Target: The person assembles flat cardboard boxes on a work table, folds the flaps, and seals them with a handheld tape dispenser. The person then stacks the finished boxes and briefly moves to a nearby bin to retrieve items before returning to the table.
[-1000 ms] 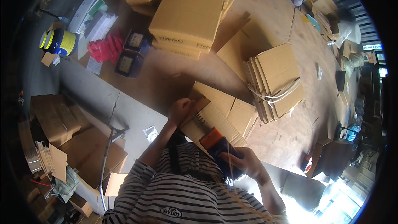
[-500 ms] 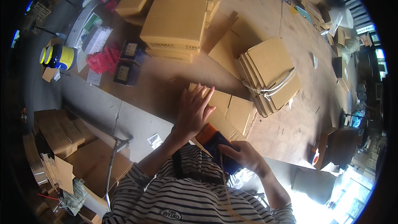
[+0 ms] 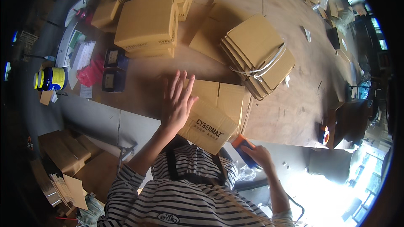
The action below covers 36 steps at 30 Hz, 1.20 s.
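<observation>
A small cardboard box (image 3: 209,120) lies at the near edge of the table in front of me, with dark print on the side facing me. My left hand (image 3: 176,105) rests against its left side, open, with the fingers stretched out and apart. My right hand (image 3: 259,156) is closed around a blue-and-orange tape dispenser (image 3: 243,145). The orange end of the dispenser is close to the box's lower right corner; whether they touch I cannot tell. Part of the box's left side is hidden behind my left hand.
Bundled flat cartons (image 3: 259,44) tied with white strap lie beyond the box. Stacked cardboard boxes (image 3: 145,19) stand far left, near dark blue boxes (image 3: 113,80) and pink plastic (image 3: 90,74). A yellow-labelled jar (image 3: 55,78) is at left. Another orange dispenser (image 3: 325,135) sits at the right edge.
My right hand has drawn the tape dispenser off the box's near side to the right, uncovering its printed face. My left hand stays at the box's left side. The whole view has shifted.
</observation>
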Available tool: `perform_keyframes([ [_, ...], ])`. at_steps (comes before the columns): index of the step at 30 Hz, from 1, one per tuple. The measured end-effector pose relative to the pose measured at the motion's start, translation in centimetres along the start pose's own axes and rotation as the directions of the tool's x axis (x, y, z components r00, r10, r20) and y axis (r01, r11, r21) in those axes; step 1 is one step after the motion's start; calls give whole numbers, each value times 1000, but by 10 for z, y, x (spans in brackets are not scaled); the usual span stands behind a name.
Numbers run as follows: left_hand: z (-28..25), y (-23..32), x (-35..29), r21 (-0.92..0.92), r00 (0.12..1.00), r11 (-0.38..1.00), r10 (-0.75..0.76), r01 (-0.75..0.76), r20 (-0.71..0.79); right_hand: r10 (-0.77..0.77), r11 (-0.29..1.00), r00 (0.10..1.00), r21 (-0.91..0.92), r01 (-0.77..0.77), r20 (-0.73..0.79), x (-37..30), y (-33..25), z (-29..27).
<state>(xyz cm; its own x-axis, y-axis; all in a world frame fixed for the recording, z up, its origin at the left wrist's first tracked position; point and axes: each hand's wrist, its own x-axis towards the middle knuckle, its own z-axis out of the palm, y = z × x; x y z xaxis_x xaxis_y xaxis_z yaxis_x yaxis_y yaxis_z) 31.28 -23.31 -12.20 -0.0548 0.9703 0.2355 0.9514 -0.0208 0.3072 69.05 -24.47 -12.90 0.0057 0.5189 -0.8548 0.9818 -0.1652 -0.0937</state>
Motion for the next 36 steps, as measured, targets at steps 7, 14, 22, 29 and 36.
perform_keyframes([
  [7,-47,26,-4,-193,661,834,532,-517,529,-96,995,867,-65,74,-488,19,-95,76],
  [14,-43,30,-20,-121,631,790,562,-601,535,60,957,883,279,82,-465,0,-82,63],
  [22,-197,-4,45,-165,956,963,169,-212,-242,136,608,924,767,208,-358,21,-44,40],
  [29,-156,-136,129,538,846,807,447,-241,-292,-29,187,974,956,224,-223,52,-81,41],
  [36,-38,-95,50,326,859,931,297,-163,-417,-30,159,974,961,228,-226,61,-83,50],
])
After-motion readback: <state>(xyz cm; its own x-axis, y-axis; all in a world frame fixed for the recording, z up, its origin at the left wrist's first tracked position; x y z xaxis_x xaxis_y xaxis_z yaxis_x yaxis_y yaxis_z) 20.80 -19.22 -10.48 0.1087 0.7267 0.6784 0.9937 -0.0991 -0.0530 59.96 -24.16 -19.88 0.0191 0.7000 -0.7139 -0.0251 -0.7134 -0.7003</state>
